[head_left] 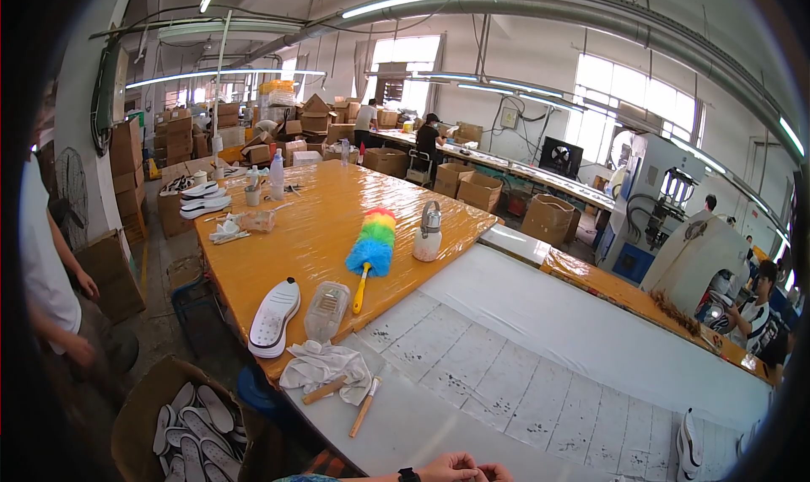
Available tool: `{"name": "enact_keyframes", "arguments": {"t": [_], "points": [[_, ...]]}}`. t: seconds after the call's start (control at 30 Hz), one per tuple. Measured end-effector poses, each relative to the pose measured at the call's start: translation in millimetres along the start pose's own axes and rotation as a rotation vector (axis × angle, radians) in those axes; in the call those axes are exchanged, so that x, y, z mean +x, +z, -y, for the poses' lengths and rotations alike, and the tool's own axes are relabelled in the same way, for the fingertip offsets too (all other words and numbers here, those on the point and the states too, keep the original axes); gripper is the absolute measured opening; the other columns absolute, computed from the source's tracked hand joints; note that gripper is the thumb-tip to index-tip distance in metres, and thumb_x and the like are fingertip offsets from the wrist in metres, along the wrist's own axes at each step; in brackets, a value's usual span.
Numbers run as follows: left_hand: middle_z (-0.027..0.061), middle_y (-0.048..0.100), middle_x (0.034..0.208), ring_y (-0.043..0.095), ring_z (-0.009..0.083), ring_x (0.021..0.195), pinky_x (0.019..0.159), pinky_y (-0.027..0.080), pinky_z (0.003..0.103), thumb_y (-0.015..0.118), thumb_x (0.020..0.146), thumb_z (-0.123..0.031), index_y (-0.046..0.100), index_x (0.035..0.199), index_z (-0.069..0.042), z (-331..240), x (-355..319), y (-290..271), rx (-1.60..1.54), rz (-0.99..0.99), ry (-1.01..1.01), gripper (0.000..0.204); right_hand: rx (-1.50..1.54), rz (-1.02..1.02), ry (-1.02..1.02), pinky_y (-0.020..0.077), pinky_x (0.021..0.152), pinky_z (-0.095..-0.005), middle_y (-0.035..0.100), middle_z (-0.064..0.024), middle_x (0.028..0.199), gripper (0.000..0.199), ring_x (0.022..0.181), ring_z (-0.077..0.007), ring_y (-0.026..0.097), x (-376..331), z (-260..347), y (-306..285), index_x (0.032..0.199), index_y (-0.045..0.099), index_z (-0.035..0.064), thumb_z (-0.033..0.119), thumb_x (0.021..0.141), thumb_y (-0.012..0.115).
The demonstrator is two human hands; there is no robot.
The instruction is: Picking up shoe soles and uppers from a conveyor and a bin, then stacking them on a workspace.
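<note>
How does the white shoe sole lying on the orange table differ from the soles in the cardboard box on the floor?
The white shoe sole lies alone and flat on the orange table; the soles in the cardboard box are many, piled loosely and overlapping. The table sole looks bright white; the boxed ones look greyer, in shadow. It lies up on the table; they sit lower, on the floor. All share a similar elongated shape.

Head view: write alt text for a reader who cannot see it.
A person's two hands meet at the lower edge over a white work surface, holding nothing that can be made out. Beyond it, an orange table carries a rainbow feather duster, a white shoe sole, a white rag and two brushes. A cardboard box of soles sits lower left.
</note>
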State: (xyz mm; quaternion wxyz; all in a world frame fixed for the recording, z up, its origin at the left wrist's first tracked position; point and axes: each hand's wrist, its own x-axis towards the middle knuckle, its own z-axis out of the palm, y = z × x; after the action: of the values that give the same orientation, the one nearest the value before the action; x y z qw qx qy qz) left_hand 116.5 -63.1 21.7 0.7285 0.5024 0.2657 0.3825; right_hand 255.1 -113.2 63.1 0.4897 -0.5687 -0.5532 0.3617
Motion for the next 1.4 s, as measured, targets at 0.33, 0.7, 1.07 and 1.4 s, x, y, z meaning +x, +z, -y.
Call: {"name": "enact_keyframes", "arguments": {"t": [0.33,0.7,1.07,1.4], "points": [[0.0010,0.056,0.069,0.052,0.0083,0.062,0.056,0.042,0.021,0.063,0.079,-0.017,0.055,0.081,-0.005,1,-1,10,0.006,0.018,0.015,0.015,0.079,0.008,0.034,0.0461,0.059,-0.0257,0.063,-0.0084,0.072,0.013,0.063,-0.0125,0.056,-7,8,-9,0.084,0.061,0.0003,0.011,0.077,0.061],[0.0015,0.055,0.070,0.052,0.0086,0.062,0.057,0.043,0.021,0.063,0.079,-0.017,0.054,0.081,-0.005,-1,-2,17,-0.019,0.022,-0.018,0.015,0.030,-0.010,0.008,0.0458,0.060,-0.0271,0.062,-0.0092,0.073,0.014,0.064,-0.0146,0.056,-10,10,-15,0.084,0.061,0.0001,0.012,0.077,0.061],[0.0016,0.054,0.071,0.052,0.0086,0.064,0.058,0.043,0.022,0.060,0.080,-0.014,0.054,0.082,-0.005,4,-1,24,-0.046,0.042,-0.030,0.012,0.054,-0.004,-0.013,0.0451,0.058,-0.0246,0.061,-0.0064,0.071,0.012,0.063,-0.0111,0.054,-13,0,-24,0.083,0.061,-0.0001,0.011,0.077,0.061],[0.0017,0.055,0.071,0.051,0.0087,0.063,0.058,0.043,0.022,0.061,0.080,-0.017,0.054,0.082,-0.004,-1,-3,34,-0.031,0.032,-0.033,0.015,0.105,0.023,0.001,0.0452,0.058,-0.0240,0.061,-0.0060,0.072,0.010,0.063,-0.0109,0.054,-14,-10,-30,0.084,0.060,-0.0004,0.009,0.079,0.060]]}}
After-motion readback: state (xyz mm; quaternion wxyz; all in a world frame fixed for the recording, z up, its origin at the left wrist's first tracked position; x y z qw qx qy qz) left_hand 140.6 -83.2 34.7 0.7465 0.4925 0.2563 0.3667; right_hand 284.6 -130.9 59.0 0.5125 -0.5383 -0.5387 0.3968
